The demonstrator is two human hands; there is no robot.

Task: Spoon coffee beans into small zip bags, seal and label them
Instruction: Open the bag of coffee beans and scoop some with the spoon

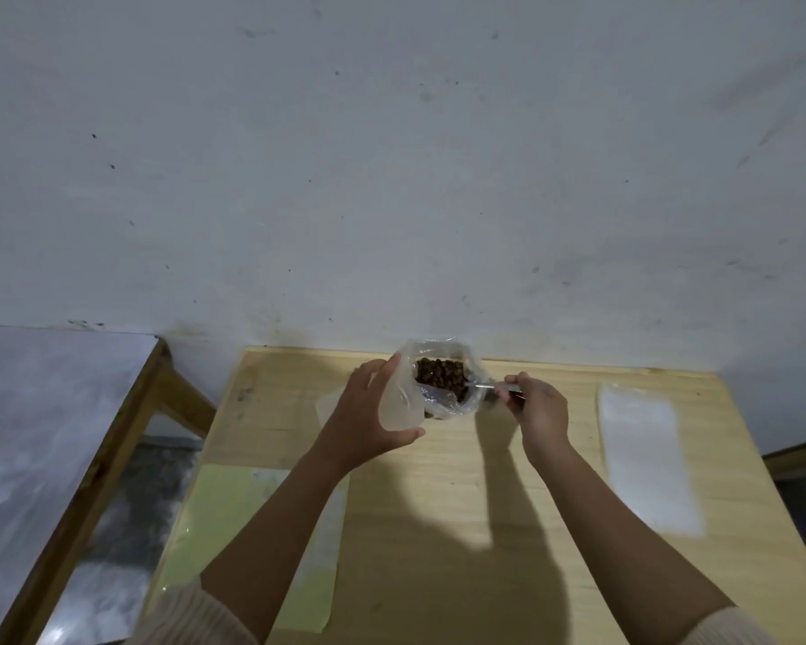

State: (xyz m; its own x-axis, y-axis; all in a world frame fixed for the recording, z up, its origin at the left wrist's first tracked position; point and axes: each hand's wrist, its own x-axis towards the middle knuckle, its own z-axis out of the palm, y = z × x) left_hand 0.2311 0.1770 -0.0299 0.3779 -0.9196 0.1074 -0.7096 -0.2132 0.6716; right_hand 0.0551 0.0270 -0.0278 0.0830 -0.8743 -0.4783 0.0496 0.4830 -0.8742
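A clear plastic bag of dark coffee beans (443, 377) stands open near the far edge of the wooden table (438, 505). My left hand (371, 414) holds a small empty clear zip bag (399, 407) upright just left of the bean bag. My right hand (538, 407) pinches the handle of a metal spoon (482, 387) whose bowl reaches into the bean bag from the right. The spoon's bowl is hidden among the beans.
A pale yellow sheet (233, 519) with a clear strip lies at the table's left front. A stack of clear zip bags (643, 458) lies at the right. A second table with a grey top (43, 435) stands to the left. The wall is close behind.
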